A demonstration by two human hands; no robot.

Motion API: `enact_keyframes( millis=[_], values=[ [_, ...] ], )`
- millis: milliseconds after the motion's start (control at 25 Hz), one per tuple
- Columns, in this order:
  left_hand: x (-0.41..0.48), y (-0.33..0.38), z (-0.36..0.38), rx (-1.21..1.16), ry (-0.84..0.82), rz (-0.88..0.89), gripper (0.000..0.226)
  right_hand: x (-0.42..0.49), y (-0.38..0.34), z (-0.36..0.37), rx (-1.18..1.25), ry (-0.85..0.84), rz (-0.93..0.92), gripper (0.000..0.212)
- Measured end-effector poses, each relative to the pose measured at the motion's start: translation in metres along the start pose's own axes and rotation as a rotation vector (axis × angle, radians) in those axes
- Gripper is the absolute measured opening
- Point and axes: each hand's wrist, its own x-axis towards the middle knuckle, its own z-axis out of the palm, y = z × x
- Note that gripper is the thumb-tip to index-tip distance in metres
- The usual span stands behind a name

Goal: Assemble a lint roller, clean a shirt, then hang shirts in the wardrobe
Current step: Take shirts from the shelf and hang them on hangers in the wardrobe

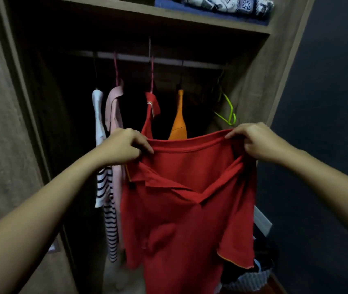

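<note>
A red polo shirt (185, 209) hangs spread out in front of the open wardrobe (20, 102), held up by its hem with the collar folded down toward me. My left hand (124, 145) pinches the hem's left corner. My right hand (253, 141) pinches the hem's right corner. Behind it, the wardrobe rail (169, 60) carries a white striped shirt (102, 177), a pink shirt (114, 111), another red shirt (151, 115) and an orange shirt (179, 117). An empty lime-green hanger (228, 111) hangs at the rail's right end. No lint roller is visible.
Folded patterned fabric (228, 5) lies on the shelf above the rail. A dark blue wall (327, 102) stands to the right. A pile of dark and patterned clothes (251, 276) sits low at the right, near a white object (262, 219).
</note>
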Motion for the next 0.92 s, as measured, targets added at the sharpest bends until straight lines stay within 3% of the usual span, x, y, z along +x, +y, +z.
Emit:
enact_keyframes(
  millis=[160,320,440,560,840,920],
  values=[
    [0.035,0.038,0.021,-0.096,-0.106,0.113,0.030,0.030,0.027,-0.001,-0.180,-0.053,-0.108,0.056],
    [0.094,0.075,0.058,-0.212,0.119,0.157,0.022,0.047,0.042,0.013,-0.465,-0.077,-0.175,0.045],
    [0.156,0.093,0.079,-0.520,0.241,-0.055,0.017,0.058,0.066,0.027,-0.633,-0.082,-0.225,0.036],
    [0.218,0.097,0.098,-0.732,0.255,-0.275,0.019,0.065,0.082,0.028,-0.686,-0.142,-0.223,0.034],
    [0.326,0.117,0.147,-0.851,0.225,-0.325,0.040,0.064,0.089,0.037,-0.675,-0.110,-0.296,0.035],
    [0.333,0.132,0.146,-1.001,0.244,-0.300,0.026,0.065,0.091,0.037,-0.688,-0.098,-0.305,0.034]
  ],
)
